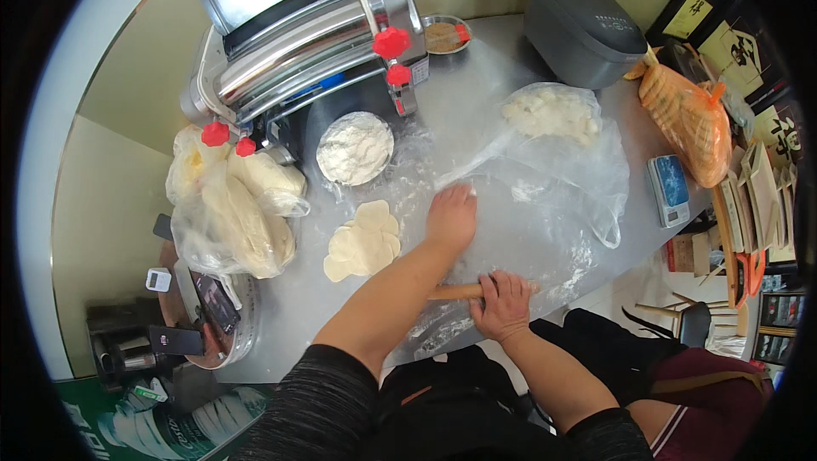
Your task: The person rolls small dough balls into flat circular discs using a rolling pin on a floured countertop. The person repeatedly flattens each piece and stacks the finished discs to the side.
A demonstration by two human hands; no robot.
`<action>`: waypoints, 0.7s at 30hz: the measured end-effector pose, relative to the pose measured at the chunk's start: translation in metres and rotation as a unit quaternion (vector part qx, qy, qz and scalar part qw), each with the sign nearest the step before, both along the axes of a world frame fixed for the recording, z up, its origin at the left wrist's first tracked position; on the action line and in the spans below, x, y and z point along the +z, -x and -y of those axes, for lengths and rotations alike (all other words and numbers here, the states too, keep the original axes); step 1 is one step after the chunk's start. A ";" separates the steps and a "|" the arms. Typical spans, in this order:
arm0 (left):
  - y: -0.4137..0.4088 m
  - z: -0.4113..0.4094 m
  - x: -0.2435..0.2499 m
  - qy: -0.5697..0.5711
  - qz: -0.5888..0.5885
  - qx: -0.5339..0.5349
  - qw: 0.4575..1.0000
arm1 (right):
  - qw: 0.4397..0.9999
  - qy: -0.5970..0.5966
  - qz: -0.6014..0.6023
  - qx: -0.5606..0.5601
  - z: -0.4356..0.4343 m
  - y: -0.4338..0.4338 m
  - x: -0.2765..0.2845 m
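Observation:
My left hand (451,213) is palm down on the steel table (469,257), its fingertips at the edge of a clear plastic bag (555,171). Whether anything lies under those fingers is hidden. My right hand (504,301) grips one end of a wooden rolling pin (456,292), which lies near the front edge; my left forearm covers its other end. Pale dough pieces (552,115) show inside the bag. Left of my left hand is an overlapping pile of thin round dough wrappers (362,241). Behind the pile, a bowl holds white flour (355,147).
A steel dough-sheeting machine (300,46) stands at the back left, with bagged dough (239,206) before it. A grey rice cooker (581,27), an orange bag (686,120) and a scale (668,190) are to the right. A person in maroon (708,391) is close at my right.

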State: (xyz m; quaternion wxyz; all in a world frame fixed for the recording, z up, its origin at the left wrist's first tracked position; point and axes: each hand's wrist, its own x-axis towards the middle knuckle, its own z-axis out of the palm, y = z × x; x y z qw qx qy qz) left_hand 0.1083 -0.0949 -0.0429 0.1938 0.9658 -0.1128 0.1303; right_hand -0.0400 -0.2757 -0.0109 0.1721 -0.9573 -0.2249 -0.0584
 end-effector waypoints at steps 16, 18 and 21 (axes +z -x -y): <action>0.112 -0.039 0.038 0.134 -0.215 -0.038 0.966 | 0.999 -0.033 -0.009 -0.020 0.001 -0.010 -0.003; 0.116 -0.039 0.040 0.128 -0.240 -0.033 0.962 | 0.999 -0.023 0.003 -0.032 -0.004 -0.010 -0.004; 0.115 -0.040 0.040 0.111 -0.276 -0.027 0.954 | 0.998 0.011 -0.031 -0.057 -0.020 -0.012 0.004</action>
